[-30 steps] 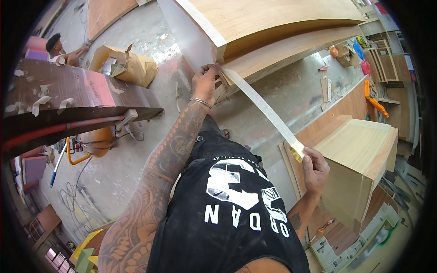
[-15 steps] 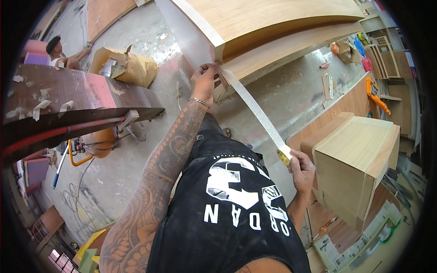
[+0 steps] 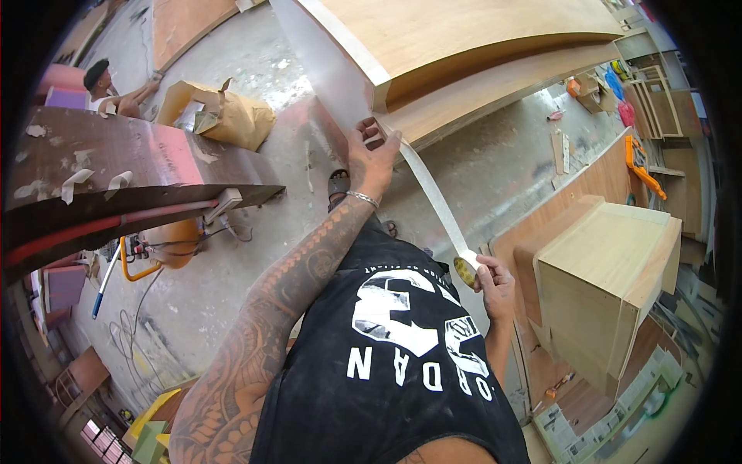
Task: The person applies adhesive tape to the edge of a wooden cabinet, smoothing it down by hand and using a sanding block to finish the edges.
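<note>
Tape strip (image 3: 433, 197) taut between left hand (image 3: 371, 155) and right hand (image 3: 495, 282).

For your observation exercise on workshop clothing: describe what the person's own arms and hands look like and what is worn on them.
Both arms are bare, with no sleeves or gloves. The left arm carries dense dark patterned tattoos from upper arm to wrist. A thin silver-coloured bracelet circles the wrist below the left hand. The right hand and its forearm show no jewellery or markings.
</note>
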{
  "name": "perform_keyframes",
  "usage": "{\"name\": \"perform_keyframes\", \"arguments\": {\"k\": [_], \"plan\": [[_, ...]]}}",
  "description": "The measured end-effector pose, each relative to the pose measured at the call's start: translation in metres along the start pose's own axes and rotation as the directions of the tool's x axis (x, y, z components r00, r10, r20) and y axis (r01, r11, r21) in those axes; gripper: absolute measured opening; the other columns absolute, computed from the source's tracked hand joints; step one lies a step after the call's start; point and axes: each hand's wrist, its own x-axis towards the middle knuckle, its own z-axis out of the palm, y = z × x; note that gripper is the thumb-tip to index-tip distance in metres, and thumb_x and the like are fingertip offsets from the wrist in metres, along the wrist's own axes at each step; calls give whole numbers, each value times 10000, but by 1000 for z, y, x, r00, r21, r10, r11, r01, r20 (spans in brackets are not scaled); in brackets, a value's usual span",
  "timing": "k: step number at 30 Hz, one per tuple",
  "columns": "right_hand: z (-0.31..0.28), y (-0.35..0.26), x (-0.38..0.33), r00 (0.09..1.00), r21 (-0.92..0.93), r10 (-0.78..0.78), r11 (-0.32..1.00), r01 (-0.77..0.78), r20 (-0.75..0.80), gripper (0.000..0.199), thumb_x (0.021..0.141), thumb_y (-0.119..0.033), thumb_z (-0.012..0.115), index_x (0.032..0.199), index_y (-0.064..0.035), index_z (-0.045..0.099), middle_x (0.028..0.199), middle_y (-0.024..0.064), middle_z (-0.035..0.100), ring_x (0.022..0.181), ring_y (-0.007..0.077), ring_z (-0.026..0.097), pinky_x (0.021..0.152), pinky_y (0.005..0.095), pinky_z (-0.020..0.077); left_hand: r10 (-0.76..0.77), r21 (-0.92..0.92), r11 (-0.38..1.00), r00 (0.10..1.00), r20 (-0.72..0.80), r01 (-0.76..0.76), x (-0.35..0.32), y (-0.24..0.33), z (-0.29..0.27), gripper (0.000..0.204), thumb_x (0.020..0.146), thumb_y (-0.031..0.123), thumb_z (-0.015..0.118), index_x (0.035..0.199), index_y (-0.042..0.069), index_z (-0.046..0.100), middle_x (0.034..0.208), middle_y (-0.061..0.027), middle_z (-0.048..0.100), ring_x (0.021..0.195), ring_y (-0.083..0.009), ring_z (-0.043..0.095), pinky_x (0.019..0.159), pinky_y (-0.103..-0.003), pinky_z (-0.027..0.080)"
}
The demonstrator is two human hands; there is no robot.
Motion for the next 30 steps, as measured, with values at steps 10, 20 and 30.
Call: {"name": "perform_keyframes", "arguments": {"k": [10, 20, 30], "plan": [[0, -73, -44, 984, -57, -142, 989, 137, -105, 188, 951, -31, 604, 1126, 31, 627, 822, 52, 618, 616, 83, 527, 552, 218, 414, -299, -93, 950, 954, 10, 298, 42, 7, -14, 337, 859, 336, 757, 961, 51, 610, 820, 7, 581, 767, -96, 565, 654, -291, 515], [5, -107, -59, 948, -182, -273, 953, 243, -164, 149, 901, 15, 634, 1042, 47, 669, 722, 7, 593, 594, 62, 514, 549, 210, 397, -219, 53, 975, 973, 70, 216, 55, 15, -25, 351, 805, 300, 808, 916, 13, 639, 778, -17, 619, 697, -111, 589, 613, -263, 522], [1, -52, -47, 994, -42, -66, 997, 62, -82, 184, 952, -40, 616, 1121, 30, 637, 747, 5, 578, 646, 66, 522, 592, 217, 421, -213, 73, 975, 976, 52, 209, 51, 21, -24, 343, 811, 301, 809, 923, 19, 648, 801, -27, 636, 735, -118, 604, 631, -272, 528]]}}
